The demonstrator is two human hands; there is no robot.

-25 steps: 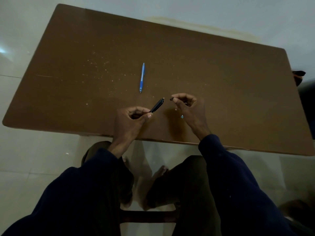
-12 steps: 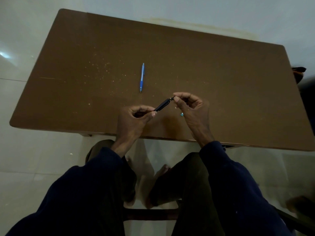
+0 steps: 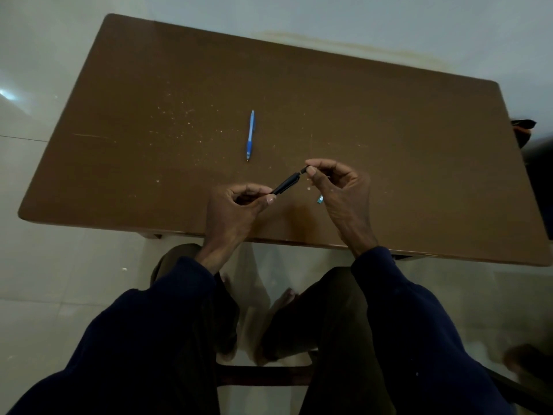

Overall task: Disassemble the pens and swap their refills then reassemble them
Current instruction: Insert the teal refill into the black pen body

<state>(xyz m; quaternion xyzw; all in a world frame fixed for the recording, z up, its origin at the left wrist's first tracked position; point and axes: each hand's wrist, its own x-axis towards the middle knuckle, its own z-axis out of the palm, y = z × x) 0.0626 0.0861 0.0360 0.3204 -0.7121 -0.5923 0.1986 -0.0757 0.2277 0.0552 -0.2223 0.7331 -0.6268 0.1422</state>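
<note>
A black pen barrel (image 3: 286,183) slants up to the right above the near part of the brown table (image 3: 389,139). My left hand (image 3: 236,211) grips its lower end between thumb and curled fingers. My right hand (image 3: 338,187) pinches a small black tip piece (image 3: 305,169) at the barrel's upper end, touching it. A blue pen (image 3: 250,135) lies whole on the table beyond my hands, tip toward me. A small light-blue part (image 3: 320,199) lies on the table, partly hidden by my right hand.
The table's near edge (image 3: 269,239) runs just below my wrists, with my knees and a pale tiled floor (image 3: 59,280) underneath. A dark object (image 3: 523,130) sits past the table's right edge. Pale specks dot the tabletop left of the blue pen.
My right hand has brought the small black tip piece to the barrel's upper end; a second ago there was a gap between them. The left hand held the barrel steady.
</note>
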